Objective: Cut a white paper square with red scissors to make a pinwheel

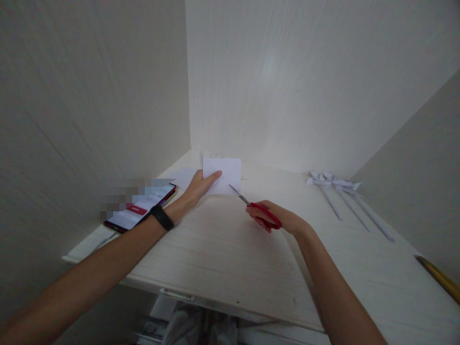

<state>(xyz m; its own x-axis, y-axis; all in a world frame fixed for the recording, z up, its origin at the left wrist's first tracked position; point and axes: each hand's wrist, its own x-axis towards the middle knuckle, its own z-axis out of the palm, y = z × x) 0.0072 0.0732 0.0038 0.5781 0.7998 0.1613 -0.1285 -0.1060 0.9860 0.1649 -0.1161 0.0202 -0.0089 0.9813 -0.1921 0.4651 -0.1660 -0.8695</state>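
Three paper pinwheels right | phone left | scissors near held sheet

At centre, the left hand is being partly hidden by paper; at mid-left, a phone is being partly pixelated; at bottom, 2 forearms are being cut off.

The left forearm stretched from the near left toward the far middle; the left hand pinched, its thumb pointing right. The right forearm slanted in from the near right, wrist bent leftward, the right hand curled in a grip.
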